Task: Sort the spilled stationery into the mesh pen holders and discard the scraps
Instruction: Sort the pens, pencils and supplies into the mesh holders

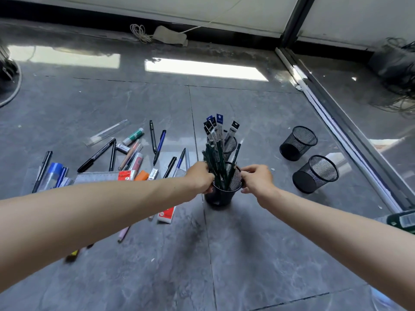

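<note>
Two bare forearms reach in from the bottom corners over the grey tiled floor (247, 254). Under the left forearm lie a pink pencil (124, 234) and a red-and-white eraser box (166, 214), both partly hidden by it.

Beyond that arm, the spilled stationery is strewn across the left of the floor:
- a blue-capped clear tube (52, 173) at the far left
- a black marker (96, 154)
- a clear ruler (107, 132) farther back
- a green-and-white marker (133, 136)
- a second ruler (96, 177) lying flat beside another red-and-white eraser box (124, 175)
- an orange eraser (142, 175)
- a black pen (152, 135) and a blue pen (160, 147)

At centre the left hand (199, 178) has its fingers curled round the left rim of an upright mesh pen holder (221, 194). The right hand (258, 178) pinches the opposite rim between thumb and fingertips. This holder stands on the floor between the hands, packed with dark green pencils (219, 162) that fan upward.

Just behind it stands a second mesh holder (231, 144). It is filled with packaged refills (219, 129) that have blue and black header cards.

Well to the right are two more black mesh holders, one farther back (298, 143) and one nearer (315, 173). Neither has anything showing in it. Both seem to lean toward the right, and it is unclear whether they stand or lie tipped. They sit near the metal floor track (350, 140) that runs diagonally along the right side.

At the right edge, just above the right forearm, a dark green box (404, 221) is partly in view.
</note>
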The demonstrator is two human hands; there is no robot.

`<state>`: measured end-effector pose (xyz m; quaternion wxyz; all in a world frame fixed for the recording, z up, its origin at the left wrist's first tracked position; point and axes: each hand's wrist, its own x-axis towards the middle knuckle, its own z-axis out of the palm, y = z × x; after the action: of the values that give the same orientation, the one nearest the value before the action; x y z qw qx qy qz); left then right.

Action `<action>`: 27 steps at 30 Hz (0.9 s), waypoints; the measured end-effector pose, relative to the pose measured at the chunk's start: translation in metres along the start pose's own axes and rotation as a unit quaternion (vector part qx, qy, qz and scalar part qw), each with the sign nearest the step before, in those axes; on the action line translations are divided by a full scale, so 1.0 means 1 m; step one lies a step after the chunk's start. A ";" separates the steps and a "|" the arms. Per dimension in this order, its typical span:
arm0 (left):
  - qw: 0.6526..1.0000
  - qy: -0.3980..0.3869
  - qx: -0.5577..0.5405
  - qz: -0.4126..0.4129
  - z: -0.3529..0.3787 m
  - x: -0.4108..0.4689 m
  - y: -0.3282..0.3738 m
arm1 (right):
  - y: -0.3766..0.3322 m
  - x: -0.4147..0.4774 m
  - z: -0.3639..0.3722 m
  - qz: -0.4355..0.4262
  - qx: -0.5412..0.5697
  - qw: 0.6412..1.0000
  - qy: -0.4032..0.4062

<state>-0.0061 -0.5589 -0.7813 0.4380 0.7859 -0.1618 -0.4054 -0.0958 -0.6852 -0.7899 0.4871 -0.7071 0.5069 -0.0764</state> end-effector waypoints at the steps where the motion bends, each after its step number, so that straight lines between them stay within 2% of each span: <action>1: 1.000 0.006 -0.008 -0.002 0.002 0.005 0.002 | 0.000 0.004 -0.002 -0.001 0.013 1.000 0.009; 4: 1.000 0.013 -0.012 -0.003 0.007 0.019 0.006 | -0.002 0.012 -0.007 -0.002 0.034 0.999 0.026; 12: 0.999 0.037 -0.026 -0.013 0.020 0.035 0.005 | 0.004 0.014 -0.013 0.011 0.062 0.998 0.011; 14: 0.997 0.050 -0.051 -0.014 0.024 0.036 0.002 | 0.009 0.017 -0.014 0.002 0.017 1.000 0.016; 16: 0.994 0.068 -0.088 -0.019 0.030 0.031 0.000 | 0.013 0.021 -0.018 -0.008 -0.085 0.995 0.043; 20: 0.987 0.076 -0.130 -0.050 0.040 0.016 -0.008 | 0.013 0.022 -0.039 -0.002 -0.269 0.959 0.094; 23: 0.991 0.063 -0.101 -0.065 0.046 0.006 -0.015 | 0.013 0.030 -0.062 0.026 -0.311 0.944 0.104; 27: 0.994 0.031 -0.073 -0.076 0.053 -0.002 -0.016 | 0.014 0.047 -0.098 0.070 -0.338 0.938 0.038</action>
<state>-0.0501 -0.5782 -0.8085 0.4668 0.7740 -0.0579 -0.4239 -0.1418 -0.7826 -0.7683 0.2041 -0.7894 0.5691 0.1066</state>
